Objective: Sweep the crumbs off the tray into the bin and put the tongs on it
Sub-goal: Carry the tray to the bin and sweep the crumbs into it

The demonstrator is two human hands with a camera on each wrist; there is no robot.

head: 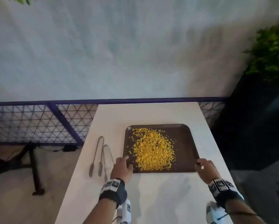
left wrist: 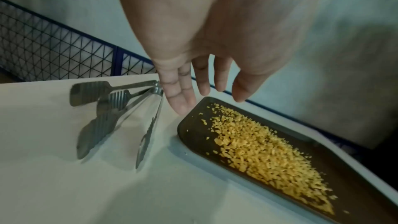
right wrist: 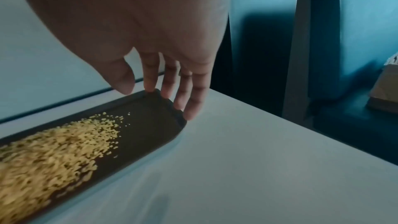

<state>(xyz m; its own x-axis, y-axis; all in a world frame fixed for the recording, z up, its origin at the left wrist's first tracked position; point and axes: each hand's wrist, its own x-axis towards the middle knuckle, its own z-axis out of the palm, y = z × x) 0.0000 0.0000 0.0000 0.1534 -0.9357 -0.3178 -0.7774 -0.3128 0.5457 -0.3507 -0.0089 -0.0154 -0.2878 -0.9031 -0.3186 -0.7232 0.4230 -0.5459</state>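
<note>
1. Brown tray (head: 182, 135) low centre of the head view, on white table (head: 151, 191); heap of yellow crumbs (head: 153, 149) inside.
2. Two pairs of metal tongs (head: 100, 156) left of tray, on the table.
3. Left hand (head: 121, 168) at near-left tray corner, fingers straight, gripping nothing.
4. Right hand (head: 205, 168) at near-right corner; fingers (right wrist: 189, 98) extended over rim, unclenched.
5. Head view only: mesh railing (head: 30, 123). Right wrist only: dark chair back (right wrist: 323, 40).

Tray (head: 184, 139) dk brown; crumbs (head: 153, 151) yellow-orange. Tongs (head: 100, 156) silver w/ ridged tips. Table (head: 151, 199) white. Fence (head: 30, 123) purple frame, black triangle mesh. Wristbands (head: 113, 191) black w/ b&w tags.
</note>
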